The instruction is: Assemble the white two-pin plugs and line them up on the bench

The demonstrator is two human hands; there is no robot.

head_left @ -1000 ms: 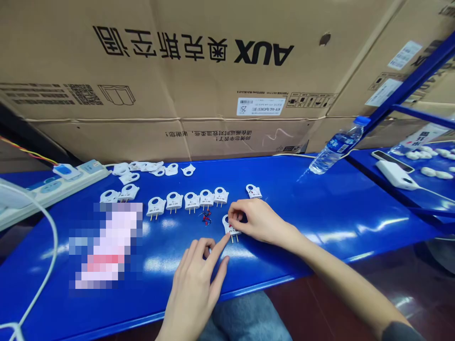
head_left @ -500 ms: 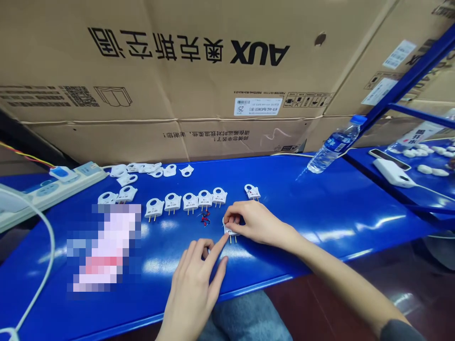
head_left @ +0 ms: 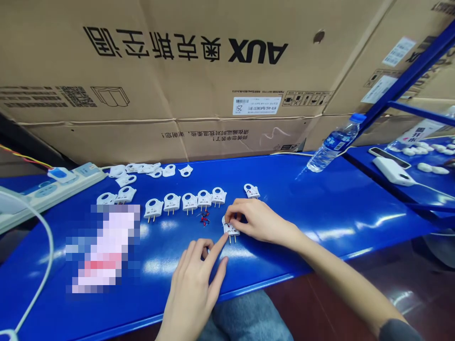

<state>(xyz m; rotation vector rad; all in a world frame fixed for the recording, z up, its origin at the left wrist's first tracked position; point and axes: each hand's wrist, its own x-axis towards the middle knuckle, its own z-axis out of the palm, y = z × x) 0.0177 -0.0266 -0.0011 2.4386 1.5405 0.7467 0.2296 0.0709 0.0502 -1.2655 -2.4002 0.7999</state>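
Observation:
A white plug piece [head_left: 232, 231] with two brass prongs lies on the blue table between my hands. My right hand [head_left: 254, 220] is over its upper part, thumb and index finger pinched together; whatever they hold is too small to make out. My left hand [head_left: 199, 272] has its fingers spread, and its index fingertip touches the plug piece's left edge. To the left stands a row of similar white plug pieces [head_left: 190, 202], with small red and black parts [head_left: 204, 219] just below. Another plug piece [head_left: 252, 191] sits behind my right hand.
White ring-shaped covers [head_left: 168, 170] lie at the back left near a power strip [head_left: 50, 189]. A water bottle [head_left: 334, 144] stands at the back right beside a blue frame. Large cardboard boxes [head_left: 159, 104] wall off the back. A blurred pinkish item [head_left: 108, 246] lies left.
My right hand's fingers have lifted and shifted slightly right, showing more of the plug piece. My left hand has barely moved.

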